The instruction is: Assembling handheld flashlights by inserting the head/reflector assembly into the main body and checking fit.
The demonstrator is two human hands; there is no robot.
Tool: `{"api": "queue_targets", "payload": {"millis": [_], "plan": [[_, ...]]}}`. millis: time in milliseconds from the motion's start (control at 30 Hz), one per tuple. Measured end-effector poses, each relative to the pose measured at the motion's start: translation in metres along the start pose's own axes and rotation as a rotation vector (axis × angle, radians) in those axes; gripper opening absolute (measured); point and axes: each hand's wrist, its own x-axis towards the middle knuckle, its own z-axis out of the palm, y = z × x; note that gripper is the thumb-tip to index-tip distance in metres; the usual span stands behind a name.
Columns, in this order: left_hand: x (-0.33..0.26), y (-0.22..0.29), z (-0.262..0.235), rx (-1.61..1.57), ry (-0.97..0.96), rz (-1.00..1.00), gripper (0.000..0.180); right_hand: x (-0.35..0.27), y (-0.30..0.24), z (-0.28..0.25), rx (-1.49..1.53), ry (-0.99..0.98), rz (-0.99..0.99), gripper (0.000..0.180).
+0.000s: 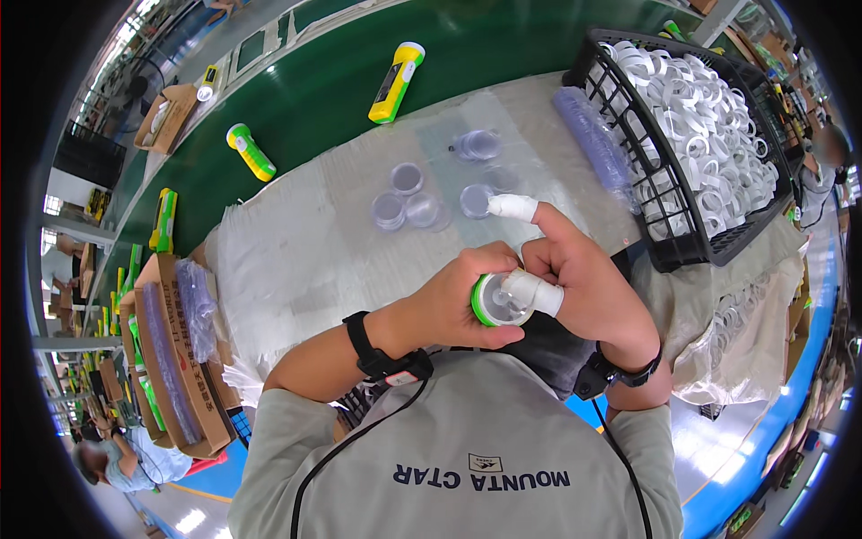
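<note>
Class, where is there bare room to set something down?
Bare: the pale sheet between the cardboard box, left forearm and clear discs; the green surface left of the largest flashlight. Crowded: around the clear discs, right hand and black crate.

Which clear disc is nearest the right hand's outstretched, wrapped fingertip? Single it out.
The clear disc right beside the outstretched fingertip of the right hand; the other clear discs lie farther off, leftward or toward the far side of the table.

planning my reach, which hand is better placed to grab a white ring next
Probably the right hand: it is nearer the white rings, while the left hand is wrapped around the green-rimmed piece.
</note>
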Motion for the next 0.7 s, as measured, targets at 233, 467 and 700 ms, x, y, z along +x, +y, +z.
{"api": "queue_targets", "payload": {"millis": [233,467,700], "plan": [[-0.015,0.0,0.003,-0.07,0.154,-0.088,0.061,-0.044,-0.025,-0.042,-0.209,0.019,-0.153,0.046],[-0.001,0.004,0.003,-0.177,0.083,-0.106,0.066,-0.109,0.036,-0.245,-1.105,0.553,0.315,0.037],[-0.007,0.006,0.002,-0.15,0.135,-0.14,0.064,-0.074,0.095,-0.291,-1.281,0.39,0.755,0.041]]}}
